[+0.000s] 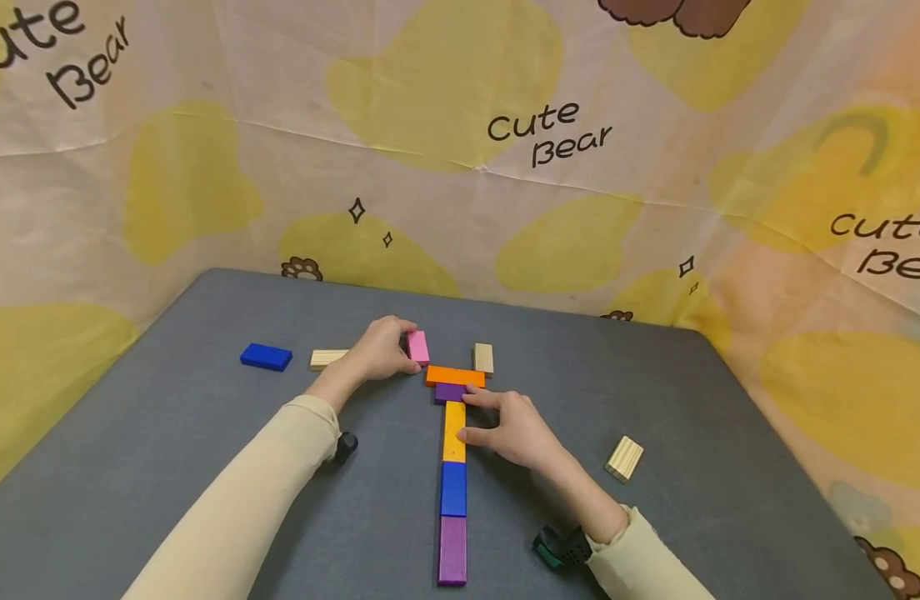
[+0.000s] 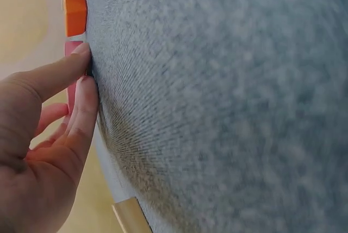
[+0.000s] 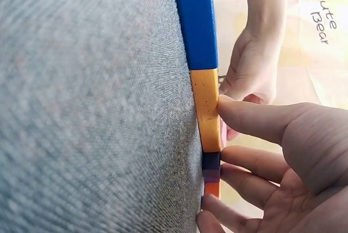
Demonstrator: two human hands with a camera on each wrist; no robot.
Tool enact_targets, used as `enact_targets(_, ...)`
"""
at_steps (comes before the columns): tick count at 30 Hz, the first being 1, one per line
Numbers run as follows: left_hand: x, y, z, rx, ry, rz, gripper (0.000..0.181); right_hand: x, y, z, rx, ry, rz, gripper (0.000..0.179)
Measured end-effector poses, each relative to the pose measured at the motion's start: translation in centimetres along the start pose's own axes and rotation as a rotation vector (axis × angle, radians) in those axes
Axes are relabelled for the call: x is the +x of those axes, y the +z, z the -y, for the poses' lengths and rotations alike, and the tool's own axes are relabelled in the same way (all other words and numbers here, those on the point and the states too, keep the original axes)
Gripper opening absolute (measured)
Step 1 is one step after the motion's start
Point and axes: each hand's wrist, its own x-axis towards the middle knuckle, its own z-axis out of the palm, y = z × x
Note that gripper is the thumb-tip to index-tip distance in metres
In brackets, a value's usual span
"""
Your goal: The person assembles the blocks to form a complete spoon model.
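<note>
My left hand (image 1: 381, 348) pinches a pink wooden block (image 1: 418, 348) between thumb and fingers at the far end of a row of blocks. The pink block lies just beyond the left end of an orange block (image 1: 456, 377), which is set crosswise. A dark purple block (image 1: 449, 392) adjoins the orange one, also crosswise. Toward me follow a yellow block (image 1: 455, 446), a blue block (image 1: 453, 489) and a light purple block (image 1: 452, 550), end to end. With fingers spread, my right hand (image 1: 514, 427) touches the yellow block with the thumb and the dark purple one with a fingertip.
A plain wooden block (image 1: 483, 358) lies behind the orange block's right end. To the left are another plain block (image 1: 328, 359), partly covered by my hand, and a loose blue block (image 1: 266, 357). One more plain block (image 1: 624, 459) lies right. Printed cloth (image 1: 430, 208) hangs behind the grey table.
</note>
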Motion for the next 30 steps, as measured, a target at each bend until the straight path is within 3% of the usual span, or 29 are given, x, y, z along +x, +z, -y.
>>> enact_targets(6,0.05,0.33,-0.17,-0.066,-0.041,0.045,0.073,0.05,0.04,-0.03,-0.003,-0.012,0.003,0.057)
enact_targets(11,0.25,0.58,-0.22,-0.1,-0.027,0.066,0.074,-0.01,-0.11,0.04,-0.005,0.003,-0.003,0.057)
enact_targets(30,0.15,1.03,-0.57,-0.101,-0.046,0.116,0.07,0.03,-0.2,-0.43,0.004,-0.016,0.001,0.056)
